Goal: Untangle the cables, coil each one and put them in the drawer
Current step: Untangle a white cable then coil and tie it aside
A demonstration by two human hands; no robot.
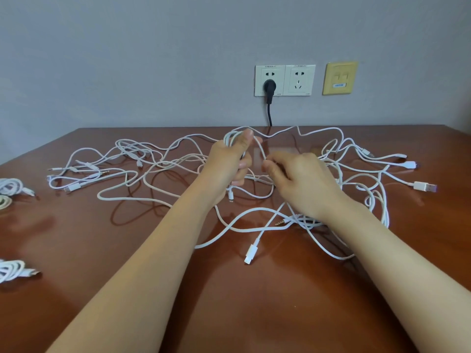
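Observation:
A tangle of several white cables (158, 171) sprawls over the brown table (229, 301). Above its middle, my left hand (226, 161) is closed around a small coil of white cable (233, 138), thumb pressed on top. A strand (260, 149) runs from that coil to my right hand (298, 177), which pinches it between thumb and fingers just to the right. One plug end (230, 196) dangles below my left hand. No drawer is in view.
Three coiled cables lie at the table's left edge (12, 187), (3, 202), (15, 270). Loose plugs lie at the right (424, 186) and front (251, 253). On the wall behind are sockets (284, 80) with a black plug (269, 89).

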